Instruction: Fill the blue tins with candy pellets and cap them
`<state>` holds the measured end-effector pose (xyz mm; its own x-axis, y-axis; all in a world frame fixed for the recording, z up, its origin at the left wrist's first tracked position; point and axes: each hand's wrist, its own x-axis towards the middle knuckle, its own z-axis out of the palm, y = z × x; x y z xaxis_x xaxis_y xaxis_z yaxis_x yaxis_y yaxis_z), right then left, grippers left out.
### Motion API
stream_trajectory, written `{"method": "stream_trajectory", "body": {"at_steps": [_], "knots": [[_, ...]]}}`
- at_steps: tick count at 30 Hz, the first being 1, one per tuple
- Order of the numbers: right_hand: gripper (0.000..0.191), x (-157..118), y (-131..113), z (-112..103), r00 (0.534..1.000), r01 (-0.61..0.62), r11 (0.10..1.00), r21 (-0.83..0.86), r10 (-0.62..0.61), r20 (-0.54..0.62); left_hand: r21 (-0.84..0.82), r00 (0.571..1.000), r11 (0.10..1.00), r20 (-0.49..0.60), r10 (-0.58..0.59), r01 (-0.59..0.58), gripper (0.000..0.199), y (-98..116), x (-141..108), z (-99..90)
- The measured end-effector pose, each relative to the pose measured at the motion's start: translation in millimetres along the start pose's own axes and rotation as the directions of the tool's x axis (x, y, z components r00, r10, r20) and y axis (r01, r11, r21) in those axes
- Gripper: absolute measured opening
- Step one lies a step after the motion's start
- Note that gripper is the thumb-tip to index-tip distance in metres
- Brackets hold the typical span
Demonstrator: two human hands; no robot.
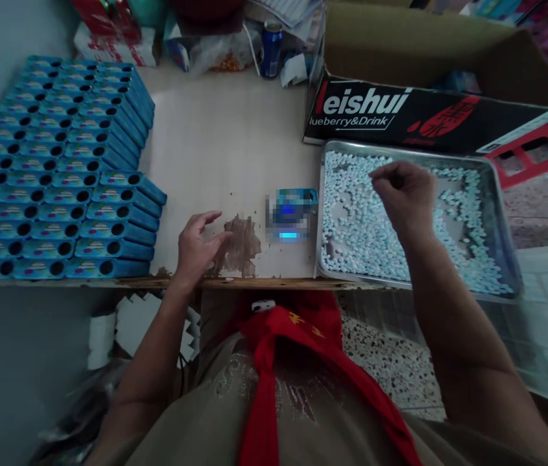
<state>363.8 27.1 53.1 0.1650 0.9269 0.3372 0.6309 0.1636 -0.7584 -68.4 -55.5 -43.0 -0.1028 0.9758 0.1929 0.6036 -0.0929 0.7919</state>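
My left hand hovers at the front of the table by a worn brown patch, fingers apart and nothing between them. Over the metal tray my right hand is closed, its fingertips pinched together; whatever they may hold is hidden. Many small pale blue-green and white pellets lie spread in that tray. Between my hands, close to the tray's left side, sits a small blue box, partly covered by a pixelated blur. Rows of similar blue boxes, each with a dark round hole, are stacked at the left.
Behind the tray stands an open black cardboard box. A blue can, a plastic bag and papers crowd the table's back. The wooden front edge runs close to my body. A red plastic piece is at the right.
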Motion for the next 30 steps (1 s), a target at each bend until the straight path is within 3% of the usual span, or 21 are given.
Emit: {"method": "stream_trajectory", "body": {"at_steps": [3, 6, 11, 15, 19, 23, 26, 28, 30], "knots": [[0.01, -20.5, 25.1, -10.1, 0.982, -0.182, 0.982, -0.049, 0.184, 0.049, 0.151, 0.995, 0.984, -0.022, 0.096, -0.092, 0.04, -16.9, -17.5, -6.4], [0.015, -32.9, 42.6, -12.4, 0.98, -0.198, 0.98, -0.008, 0.198, 0.031, 0.258, 0.982, 0.953, -0.051, 0.18, -0.161, 0.04, -31.0, -33.7, -4.5], [0.053, -22.7, 51.4, -1.5, 0.977, 0.037, 0.997, 0.065, -0.05, 0.206, 0.383, 0.968, 0.914, -0.149, 0.202, -0.132, 0.056, -43.9, -40.1, 5.0], [0.081, -6.1, 40.7, 18.8, 0.892, 0.218, 0.97, 0.11, -0.243, 0.381, 0.426, 0.973, 0.894, -0.109, 0.204, -0.14, 0.049, -38.9, -39.4, 9.8], [0.102, 6.8, 23.1, 40.3, 0.795, 0.358, 0.925, 0.126, -0.373, 0.478, 0.452, 0.98, 0.882, -0.07, 0.187, -0.136, 0.036, -29.7, -42.8, 10.9], [0.1, 16.8, 3.4, 53.8, 0.719, 0.459, 0.881, 0.111, -0.442, 0.536, 0.445, 0.982, 0.886, -0.067, 0.178, -0.13, 0.03, -26.6, -43.5, 10.9], [0.089, 23.1, -6.8, 52.7, 0.699, 0.48, 0.872, 0.096, -0.446, 0.559, 0.431, 0.986, 0.895, -0.055, 0.158, -0.119, 0.027, -26.7, -43.1, 10.6], [0.074, 26.2, -7.1, 45.3, 0.721, 0.446, 0.891, 0.078, -0.41, 0.558, 0.417, 0.987, 0.901, -0.048, 0.151, -0.117, 0.027, -27.2, -43.3, 10.2], [0.049, 26.4, -0.7, 33.9, 0.781, 0.37, 0.929, -0.004, -0.309, 0.543, 0.403, 0.987, 0.908, -0.054, 0.151, -0.117, 0.028, -28.3, -43.5, 9.7]]}}
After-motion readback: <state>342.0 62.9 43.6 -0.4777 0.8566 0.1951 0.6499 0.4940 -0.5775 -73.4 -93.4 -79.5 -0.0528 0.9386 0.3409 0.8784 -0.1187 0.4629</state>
